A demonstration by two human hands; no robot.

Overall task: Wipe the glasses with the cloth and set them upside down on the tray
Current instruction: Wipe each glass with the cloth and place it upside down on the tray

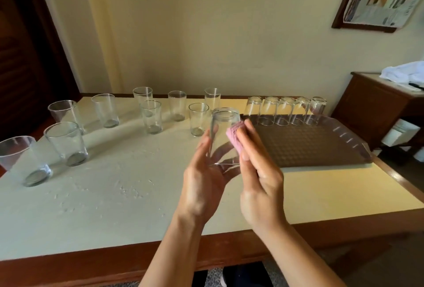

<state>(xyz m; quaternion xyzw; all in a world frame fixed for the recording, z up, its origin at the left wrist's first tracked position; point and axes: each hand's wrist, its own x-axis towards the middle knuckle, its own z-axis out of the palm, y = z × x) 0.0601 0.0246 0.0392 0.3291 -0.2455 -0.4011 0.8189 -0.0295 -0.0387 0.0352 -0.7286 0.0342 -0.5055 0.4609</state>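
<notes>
Item in hand: one glass [223, 140], held above the table [114, 195] just left of the tray [309, 146], its base toward me and its rim away. My left hand [204, 185] is closed round its lower wall and base, fingers showing through the glass. My right hand [259, 179] pinches the folded pink cloth [235, 137] and presses it to the glass's right side

Step in hand, as I judge it: wiping the outer wall. To do it well I turn the glass with the left hand while the cloth stays pressed, cover the full wall and the rim, and keep bare fingers off wiped parts. Whether the inside is done I cannot tell

Finished stock: five glasses [284, 111] upside down in a row along the tray's far edge; the near part of the tray is bare

Waiting stock: upright glasses [66, 142] spread over the left and far table, the closest one [198, 118] just beyond the held glass

Obstacles: that close glass and the tray's raised rim lie near my path to the right; I lift over both

Surroundings: side cabinet [376, 103] far right with white cloth [406, 72] on top
</notes>
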